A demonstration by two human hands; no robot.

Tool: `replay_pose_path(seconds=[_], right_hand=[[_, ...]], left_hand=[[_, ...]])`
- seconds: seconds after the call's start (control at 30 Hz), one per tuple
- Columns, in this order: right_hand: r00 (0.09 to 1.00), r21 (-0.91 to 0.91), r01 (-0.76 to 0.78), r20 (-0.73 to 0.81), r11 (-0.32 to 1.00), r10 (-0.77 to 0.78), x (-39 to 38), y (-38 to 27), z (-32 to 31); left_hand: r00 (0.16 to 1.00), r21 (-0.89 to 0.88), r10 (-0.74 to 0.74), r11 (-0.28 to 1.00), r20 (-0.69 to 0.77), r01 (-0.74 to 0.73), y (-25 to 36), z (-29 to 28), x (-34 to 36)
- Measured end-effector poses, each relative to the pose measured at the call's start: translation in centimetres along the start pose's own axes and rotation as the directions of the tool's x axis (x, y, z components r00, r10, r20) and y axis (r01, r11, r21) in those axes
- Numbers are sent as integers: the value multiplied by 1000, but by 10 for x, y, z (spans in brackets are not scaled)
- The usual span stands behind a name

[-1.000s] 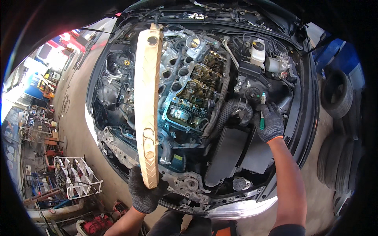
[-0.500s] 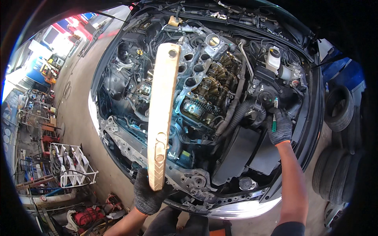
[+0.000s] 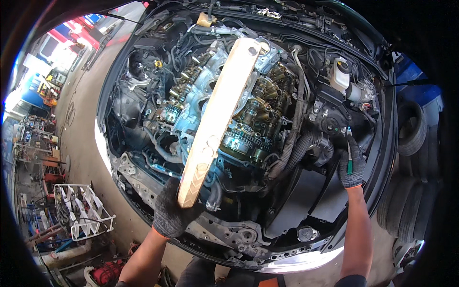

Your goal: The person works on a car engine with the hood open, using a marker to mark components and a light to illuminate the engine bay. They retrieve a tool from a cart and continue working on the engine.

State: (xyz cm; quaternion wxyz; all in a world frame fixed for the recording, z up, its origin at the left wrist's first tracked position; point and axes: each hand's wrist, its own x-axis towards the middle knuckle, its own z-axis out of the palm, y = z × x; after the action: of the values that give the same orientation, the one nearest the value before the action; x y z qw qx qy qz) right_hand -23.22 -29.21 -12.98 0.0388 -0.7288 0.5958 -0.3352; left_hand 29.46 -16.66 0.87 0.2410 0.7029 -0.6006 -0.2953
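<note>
My gloved left hand (image 3: 172,210) grips the lower end of a long, pale gold bar-like part (image 3: 213,119) with holes and chevron markings, held tilted upper-right above the opened engine (image 3: 258,110), partly hiding it. Exposed camshafts and a timing chain show either side of the part. My gloved right hand (image 3: 352,167) is closed on a slim green-handled tool (image 3: 349,165) with a pale upper end, over the right side of the engine bay, near a round black mount (image 3: 329,126) and corrugated hose (image 3: 306,146).
A white reservoir (image 3: 339,74) sits at the bay's back right, black boxes (image 3: 299,201) at front right. Stacked tyres (image 3: 406,205) stand beyond the right fender. On the left are a white metal rack (image 3: 85,208), red equipment (image 3: 103,270) and cluttered parts. The raised hood edges the top.
My left hand and the long part have moved up, the part's top tilting rightward. My right hand and tool sit farther right in view; the camera's view has shifted too.
</note>
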Motion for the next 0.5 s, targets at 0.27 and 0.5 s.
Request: replay_pose_path(seconds=[0.27, 0.5], right_hand=[[901, 293, -318, -204, 902, 384, 32, -29, 11], [866, 592, -325, -127, 738, 483, 96, -124, 64]], left_hand=[[983, -85, 164, 984, 87, -157, -48, 7, 110], [964, 35, 219, 973, 151, -227, -56, 15, 149]])
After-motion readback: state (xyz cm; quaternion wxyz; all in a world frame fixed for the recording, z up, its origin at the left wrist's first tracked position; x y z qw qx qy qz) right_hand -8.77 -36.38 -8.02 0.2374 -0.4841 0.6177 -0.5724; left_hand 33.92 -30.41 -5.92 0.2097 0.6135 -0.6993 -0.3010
